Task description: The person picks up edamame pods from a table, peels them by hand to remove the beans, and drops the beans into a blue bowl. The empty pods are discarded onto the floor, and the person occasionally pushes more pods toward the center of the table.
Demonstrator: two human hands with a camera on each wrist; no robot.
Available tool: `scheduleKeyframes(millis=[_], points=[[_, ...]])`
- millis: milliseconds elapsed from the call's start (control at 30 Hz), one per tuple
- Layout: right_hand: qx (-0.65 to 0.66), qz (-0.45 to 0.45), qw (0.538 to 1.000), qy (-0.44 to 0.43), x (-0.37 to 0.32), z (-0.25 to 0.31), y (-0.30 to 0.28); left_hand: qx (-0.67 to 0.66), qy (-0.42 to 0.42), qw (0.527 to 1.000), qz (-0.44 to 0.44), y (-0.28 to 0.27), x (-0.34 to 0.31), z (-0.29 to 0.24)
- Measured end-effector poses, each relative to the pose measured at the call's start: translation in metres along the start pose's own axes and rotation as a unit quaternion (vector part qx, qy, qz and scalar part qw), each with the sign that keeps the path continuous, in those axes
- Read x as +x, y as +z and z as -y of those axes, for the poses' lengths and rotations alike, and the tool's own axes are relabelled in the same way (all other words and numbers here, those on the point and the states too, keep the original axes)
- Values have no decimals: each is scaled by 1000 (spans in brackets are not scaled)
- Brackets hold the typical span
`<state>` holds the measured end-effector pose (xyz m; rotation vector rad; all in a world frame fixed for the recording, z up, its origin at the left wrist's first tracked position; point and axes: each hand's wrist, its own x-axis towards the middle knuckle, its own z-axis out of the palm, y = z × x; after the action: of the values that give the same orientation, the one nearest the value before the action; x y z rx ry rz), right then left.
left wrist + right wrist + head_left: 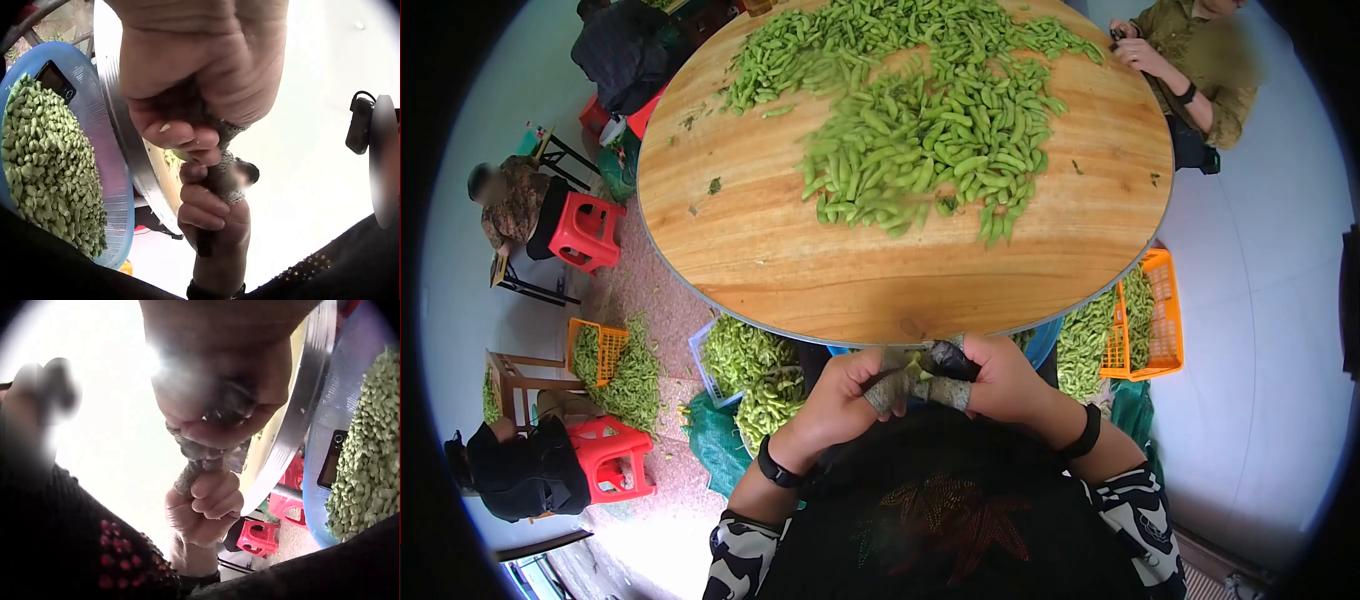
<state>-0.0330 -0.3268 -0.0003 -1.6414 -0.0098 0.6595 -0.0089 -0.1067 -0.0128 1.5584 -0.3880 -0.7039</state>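
Both hands meet at the table's near edge, with grey wraps on their fingertips. My left hand (840, 398) pinches a green pod (917, 366) between the hands. Curled around a dark object (955, 360) is my right hand (1008, 385), whose fingertips are close to the pod. In the left wrist view the left hand (200, 75) is above the right hand (215, 215). The right wrist view has the right hand (219, 387) over the left hand (206, 503); the fingers hide most of the pod.
Green pods (930, 130) are heaped on the round wooden table (730, 230). Below its edge, a blue basket (119, 215) holds shelled beans (53, 169) and a black device (56, 80). Orange crates (1165, 315), red stools (587, 232) and several people surround the table.
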Motion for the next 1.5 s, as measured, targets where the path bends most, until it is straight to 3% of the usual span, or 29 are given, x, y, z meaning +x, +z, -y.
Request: scheduleKeyframes(millis=[33,100,133,200,233,300,433,500,567,633,667,733,767,833,900,1000,1067,1100,1167,1200,1267,1433,1500], points=[[-1,-1,1000,-1,2,-5,0,-38,-9,999,20,2,0,-3],[10,1,985,-171,7,-19,2,-76,-16,996,42,4,2,0],[7,1,985,-171,5,-18,0,-41,0,998,40,4,3,8],[-244,-63,949,-189,0,-7,-3,-7,22,999,36,6,6,10],[-248,-63,948,-191,0,-7,-3,50,52,997,16,10,8,7],[-383,-137,897,-174,1,-10,2,104,83,991,-8,11,5,5],[-399,-129,869,-262,4,-12,-3,199,73,966,-150,-8,-25,13],[-342,-146,888,-271,16,1,-8,251,44,933,-253,-22,-47,20],[-332,-154,920,-143,34,26,-15,334,-15,885,-323,-40,-76,41],[-389,-257,853,-234,77,35,-27,381,-117,852,-339,-54,-103,62],[-404,-291,829,-254,99,35,-32,380,-119,851,-343,-57,-114,72],[-417,-323,803,-279,132,33,-39,581,-177,724,-327,-61,-128,83],[-430,-316,812,-238,144,32,-41,581,-179,723,-330,-60,-129,81],[-443,-307,819,-199,146,35,-38,514,-118,766,-368,-58,-117,65],[-402,-312,827,-237,122,42,-30,446,7,817,-366,-48,-86,35],[-388,-255,842,-273,81,41,-23,271,120,897,-330,-28,-36,4],[-409,-227,825,-317,56,35,-20,241,151,909,-304,-18,-5,-9],[-423,-199,806,-362,46,32,-18,235,151,911,-303,-16,6,-10],[-430,-188,804,-365,34,30,-15,-7,54,991,-122,-13,22,-11],[-433,-178,802,-372,30,28,-15,-9,53,991,-120,-11,26,-12],[-439,-174,805,-361,28,21,-16,-144,-65,987,-21,-10,29,-15],[-407,-170,832,-336,28,13,-10,-113,-65,990,-51,-12,21,-10],[-209,-144,938,-235,23,10,-9,-127,-59,988,-62,-10,18,-7]])
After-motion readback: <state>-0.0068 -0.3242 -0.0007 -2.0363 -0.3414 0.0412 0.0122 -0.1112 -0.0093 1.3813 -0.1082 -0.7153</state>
